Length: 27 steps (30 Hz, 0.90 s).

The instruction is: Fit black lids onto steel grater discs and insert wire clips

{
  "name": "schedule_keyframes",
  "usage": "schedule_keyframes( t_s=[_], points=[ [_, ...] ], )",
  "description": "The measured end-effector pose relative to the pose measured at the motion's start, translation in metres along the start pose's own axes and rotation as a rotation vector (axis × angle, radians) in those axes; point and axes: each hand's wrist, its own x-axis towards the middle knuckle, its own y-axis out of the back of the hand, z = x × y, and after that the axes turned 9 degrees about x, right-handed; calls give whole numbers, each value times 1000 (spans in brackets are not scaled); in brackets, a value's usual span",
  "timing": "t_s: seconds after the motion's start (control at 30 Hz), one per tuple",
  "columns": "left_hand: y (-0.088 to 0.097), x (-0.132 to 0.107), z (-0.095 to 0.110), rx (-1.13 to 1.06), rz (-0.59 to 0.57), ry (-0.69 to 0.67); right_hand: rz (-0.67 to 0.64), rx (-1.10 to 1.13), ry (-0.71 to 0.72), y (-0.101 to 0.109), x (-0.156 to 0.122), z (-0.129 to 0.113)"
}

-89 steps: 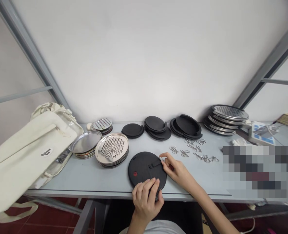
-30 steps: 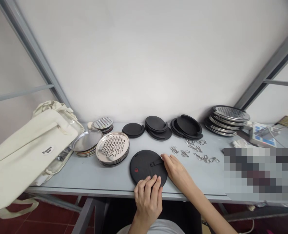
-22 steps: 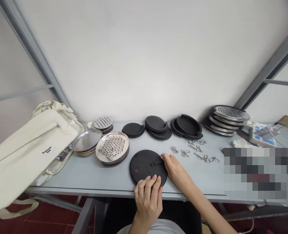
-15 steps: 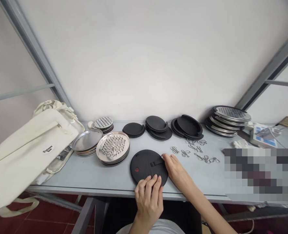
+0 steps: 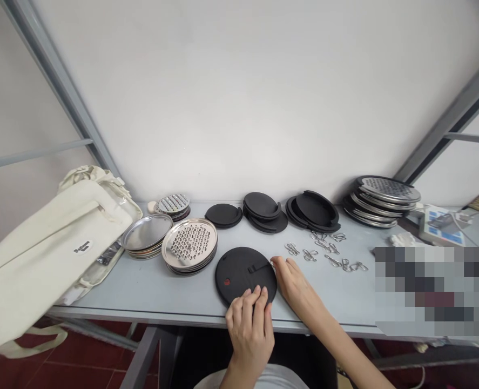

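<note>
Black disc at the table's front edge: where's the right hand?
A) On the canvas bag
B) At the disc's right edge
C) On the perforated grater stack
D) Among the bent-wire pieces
B. The right hand has its fingertips at the right edge of the black disc, beside the raised tab.

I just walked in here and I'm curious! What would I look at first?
You'd probably look first at the left hand and right hand at a round black disc near the table's front edge. Just left of it is a shiny stack of round steel grater discs. A big cream cloth bag lies at the far left.
</note>
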Motion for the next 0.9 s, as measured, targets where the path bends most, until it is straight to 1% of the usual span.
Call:
schedule_keyframes(
  t_s=[0.1, 0.2, 0.27, 0.43, 0.53, 0.63, 0.73, 0.83, 0.9],
  points=[
    [-1, 4, 1, 25, -3, 48, 15, 43, -6, -2, -1, -1],
    [-1, 4, -2, 24, -11, 15, 84, 92, -44, -1, 1, 0],
    [-1, 2, -5, 30, -12, 3, 106, 132, -76, 1, 3, 0],
    [-1, -1, -9, 5, 9, -44, 70, 231, -161, 4, 5, -2],
    [3, 3, -8, -34, -5, -25, 50, 273, -197, 3, 4, -1],
    [11, 11, -4, -83, -63, 19, 34, 315, -219, 2, 4, 3],
    [23, 20, -1, -146, -151, 71, 41, 343, -192, 1, 5, 7],
    [31, 32, -6, -205, -243, 110, 60, 363, -141, 1, 5, 10],
    [33, 47, -15, -232, -334, 86, 56, 383, -130, 2, 6, 11]
  ],
)
